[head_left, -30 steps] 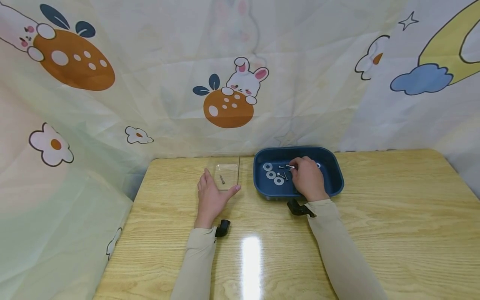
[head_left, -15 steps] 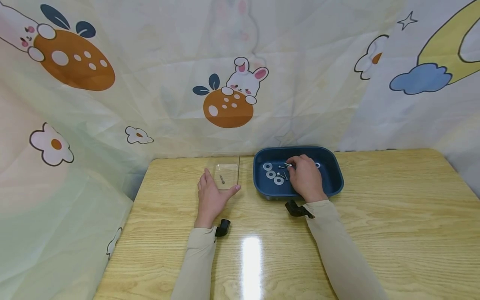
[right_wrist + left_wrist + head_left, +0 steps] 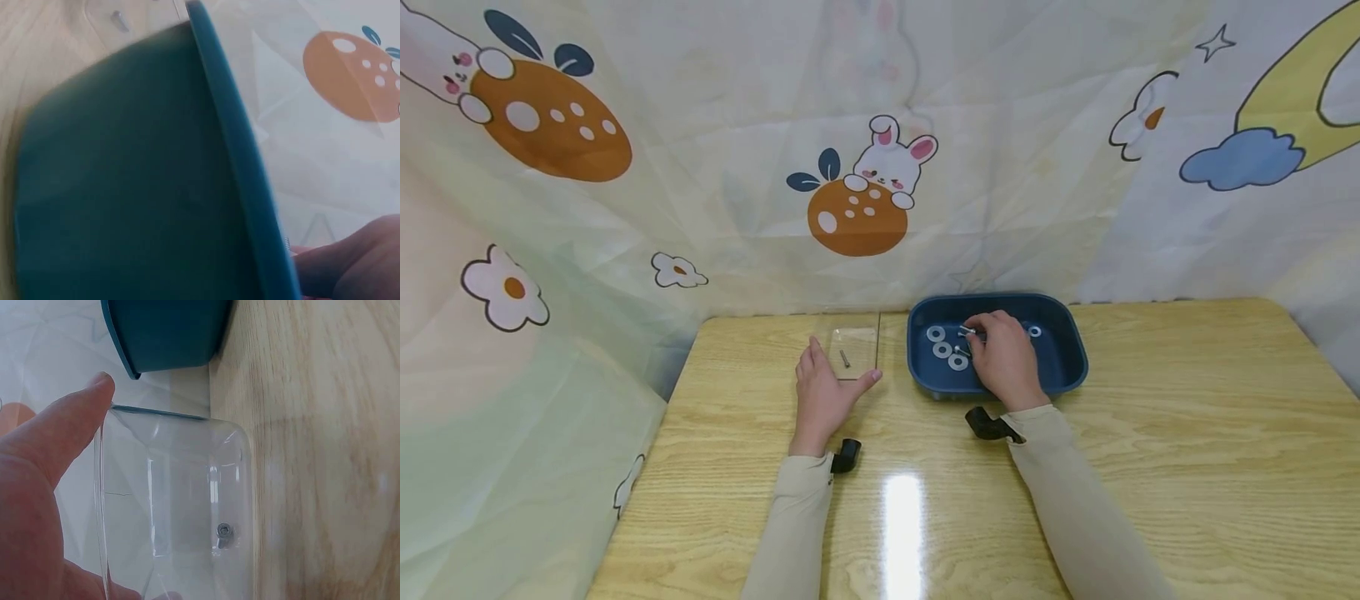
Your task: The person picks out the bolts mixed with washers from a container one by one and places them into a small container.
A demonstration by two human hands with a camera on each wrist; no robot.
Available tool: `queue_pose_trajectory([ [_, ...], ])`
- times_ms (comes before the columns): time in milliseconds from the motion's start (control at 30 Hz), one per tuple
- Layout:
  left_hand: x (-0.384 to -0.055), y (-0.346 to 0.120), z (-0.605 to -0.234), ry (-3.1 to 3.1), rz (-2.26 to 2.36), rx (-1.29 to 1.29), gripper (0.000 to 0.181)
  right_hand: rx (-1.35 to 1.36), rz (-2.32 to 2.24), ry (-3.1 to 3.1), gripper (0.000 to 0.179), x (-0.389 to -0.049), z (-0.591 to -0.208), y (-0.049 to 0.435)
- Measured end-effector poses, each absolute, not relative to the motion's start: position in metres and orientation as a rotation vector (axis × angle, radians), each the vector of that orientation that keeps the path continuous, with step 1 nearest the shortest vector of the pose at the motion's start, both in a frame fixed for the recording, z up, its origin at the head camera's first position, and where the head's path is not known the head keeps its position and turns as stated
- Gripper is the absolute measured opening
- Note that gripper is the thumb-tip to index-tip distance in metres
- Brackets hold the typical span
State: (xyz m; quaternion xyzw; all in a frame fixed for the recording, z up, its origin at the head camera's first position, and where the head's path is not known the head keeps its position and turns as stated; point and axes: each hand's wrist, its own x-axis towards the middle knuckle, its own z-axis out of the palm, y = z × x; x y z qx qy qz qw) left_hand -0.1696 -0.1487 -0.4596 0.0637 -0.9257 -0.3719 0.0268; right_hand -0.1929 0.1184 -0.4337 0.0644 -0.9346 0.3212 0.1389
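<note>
A clear box (image 3: 854, 333) stands near the back of the table, with one small screw (image 3: 844, 358) lying in it. My left hand (image 3: 823, 396) holds this box by its near side. The thumb (image 3: 87, 403) lies at a corner of its rim, and the other fingers are round the left side. To the right is a dark blue tray (image 3: 1067, 367) with flat washers (image 3: 942, 350) and several screws (image 3: 960, 350) inside. Over the tray, my right hand (image 3: 1009, 360) pinches a silver screw (image 3: 967, 330) between thumb and fingertips. Its palm hides part of the tray floor.
The wooden table (image 3: 1187, 433) reaches to a printed cloth (image 3: 1037, 208) hung along its back edge. The tray's high side wall (image 3: 137, 175) fills much of the right wrist view. One more washer (image 3: 1035, 331) lies on the tray's right side.
My right hand has shifted a little to the left over the tray, the pinched screw moving with it. The left hand and the clear box have stayed in place.
</note>
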Motion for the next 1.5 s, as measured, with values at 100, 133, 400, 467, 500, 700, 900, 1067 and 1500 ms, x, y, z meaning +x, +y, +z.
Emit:
queue_pose_trajectory([
  [100, -0.170, -0.148, -0.460, -2.853, -1.159, 0.202, 0.129, 0.210, 0.930, -2.685, 0.018, -0.190, -0.434, 0.116],
  [133, -0.170, -0.148, -0.459, -2.848, -1.166, 0.199, 0.129, 0.215, 0.927, -2.680, 0.018, -0.190, -0.434, 0.115],
  [400, -0.170, -0.146, -0.461, -2.847, -1.175, 0.202, 0.128, 0.235, 0.907, -2.649, 0.019, -0.185, -0.432, 0.106],
  [467, -0.170, -0.146, -0.462, -2.850, -1.173, 0.208, 0.129, 0.255, 0.911, -2.641, 0.019, -0.185, -0.432, 0.104],
  [500, -0.169, -0.147, -0.461, -2.850, -1.174, 0.211, 0.128, 0.265, 0.914, -2.637, 0.019, -0.185, -0.432, 0.102],
  [700, -0.167, -0.148, -0.460, -2.852, -1.172, 0.212, 0.128, 0.282, 0.917, -2.608, 0.017, -0.184, -0.433, 0.097],
  [900, -0.167, -0.147, -0.459, -2.854, -1.166, 0.210, 0.129, 0.298, 0.917, -2.589, 0.017, -0.183, -0.433, 0.091],
  [1067, -0.167, -0.148, -0.459, -2.842, -1.164, 0.207, 0.129, 0.323, 0.936, -2.576, 0.017, -0.181, -0.432, 0.083],
  [1500, -0.168, -0.149, -0.461, -2.844, -1.162, 0.207, 0.130, 0.364, 0.922, -2.587, 0.016, -0.177, -0.431, 0.060],
])
